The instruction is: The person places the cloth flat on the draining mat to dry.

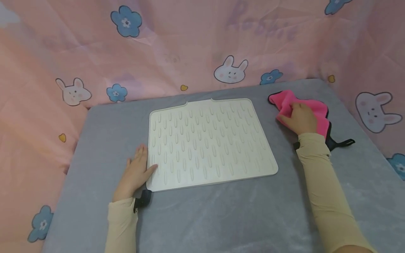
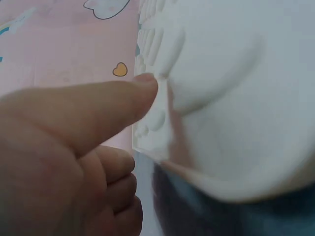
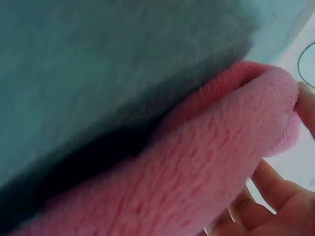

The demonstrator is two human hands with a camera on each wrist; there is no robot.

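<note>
A white mat with rows of raised oval ridges lies flat on the table, its far edge notched. My left hand rests at the mat's left edge, fingers straight, with the thumb over the rim; the left wrist view shows the thumb tip against the ridged surface. To the right of the mat, my right hand pinches a crumpled pink cloth with dark edging and a black hanging loop. Close up in the right wrist view, the fluffy cloth is folded over and hides part of the fingers.
Grey fabric covers the table. A pink curtain printed with rabbits and blue flowers stands along its back and sides. A black wrist device sits beside the left wrist, close to the mat's near-left corner.
</note>
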